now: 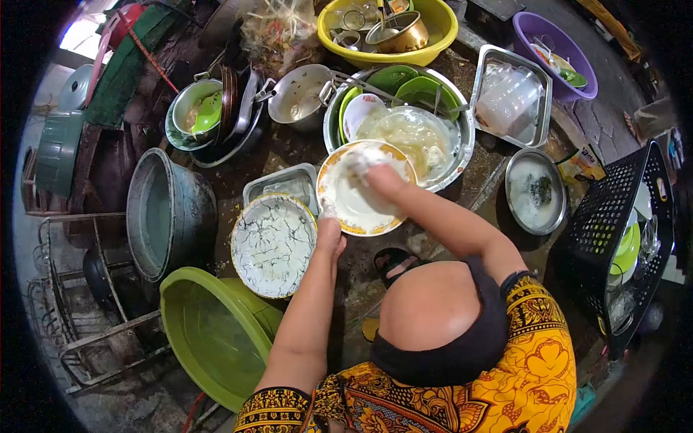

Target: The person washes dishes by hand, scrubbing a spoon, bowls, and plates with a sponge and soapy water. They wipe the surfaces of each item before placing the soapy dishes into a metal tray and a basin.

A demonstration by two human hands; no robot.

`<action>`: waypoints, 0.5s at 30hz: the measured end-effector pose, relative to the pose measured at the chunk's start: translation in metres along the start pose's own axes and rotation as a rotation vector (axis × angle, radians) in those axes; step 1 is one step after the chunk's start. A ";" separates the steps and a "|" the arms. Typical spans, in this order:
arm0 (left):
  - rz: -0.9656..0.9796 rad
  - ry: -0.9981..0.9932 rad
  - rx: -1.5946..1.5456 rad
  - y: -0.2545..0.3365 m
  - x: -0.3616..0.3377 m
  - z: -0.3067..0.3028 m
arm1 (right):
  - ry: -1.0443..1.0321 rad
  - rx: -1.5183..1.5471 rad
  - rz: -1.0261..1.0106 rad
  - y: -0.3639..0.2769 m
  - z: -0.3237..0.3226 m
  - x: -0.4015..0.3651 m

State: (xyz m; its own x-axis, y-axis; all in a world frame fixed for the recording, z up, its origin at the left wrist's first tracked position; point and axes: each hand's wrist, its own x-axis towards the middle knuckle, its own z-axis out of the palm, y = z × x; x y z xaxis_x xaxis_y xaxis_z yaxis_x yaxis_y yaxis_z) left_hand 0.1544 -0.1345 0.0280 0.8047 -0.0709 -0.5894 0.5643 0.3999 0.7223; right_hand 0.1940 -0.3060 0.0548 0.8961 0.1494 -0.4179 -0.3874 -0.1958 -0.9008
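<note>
My left hand [330, 234] grips the near left rim of a white plate [354, 206] with a yellow-orange patterned border. The plate is tilted and smeared with suds. Over its upper part, my right hand [382, 179] is closed and pressed to the surface, its fingers blurred and covered in white foam; I cannot tell what they hold. Just left of my left hand sits a white plate with dark crackle lines [274, 245], overlapping a clear plastic tray [283, 182]. Behind the held plate stands a large metal basin [468, 144] with green and white dishes and cloudy water.
A green tub [209, 339] and a grey bucket [155, 216] hold water at left. Pots [299, 94] stand behind. At right are a bowl of suds [535, 191], a metal tray [545, 108] and a black crate [592, 238] of dishes. Yellow [390, 58] and purple basins [581, 50] lie farther back.
</note>
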 end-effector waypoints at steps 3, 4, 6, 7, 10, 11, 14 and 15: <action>-0.003 0.036 0.014 -0.005 0.009 -0.005 | -0.037 -0.604 -0.569 0.028 0.051 0.001; 0.035 -0.009 0.027 -0.008 0.012 -0.010 | -0.069 -0.582 -0.579 0.033 0.054 -0.011; -0.052 -0.096 -0.135 -0.002 0.004 -0.013 | -0.102 -0.565 -0.585 0.043 0.038 -0.028; -0.056 -0.097 -0.136 -0.005 0.004 -0.012 | -0.200 -0.541 -0.651 0.046 0.023 -0.036; -0.002 -0.014 -0.163 -0.014 0.006 -0.011 | -0.200 -0.311 -0.147 0.043 -0.019 -0.036; -0.004 -0.013 -0.167 -0.016 0.006 -0.012 | -0.006 -0.395 -0.158 0.051 -0.025 -0.024; 0.098 -0.073 0.006 -0.012 0.005 -0.014 | 0.090 -0.827 -0.308 0.016 -0.014 -0.012; 0.070 -0.037 0.035 -0.012 0.005 -0.017 | 0.077 -0.962 -0.495 0.031 0.005 0.006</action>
State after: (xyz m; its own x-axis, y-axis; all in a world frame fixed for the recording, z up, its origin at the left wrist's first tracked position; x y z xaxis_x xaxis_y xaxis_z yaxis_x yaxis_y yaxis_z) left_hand 0.1481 -0.1246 0.0103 0.8481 -0.0780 -0.5241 0.5123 0.3728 0.7736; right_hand 0.1860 -0.3066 0.0239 0.9306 0.3661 0.0055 0.3229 -0.8136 -0.4835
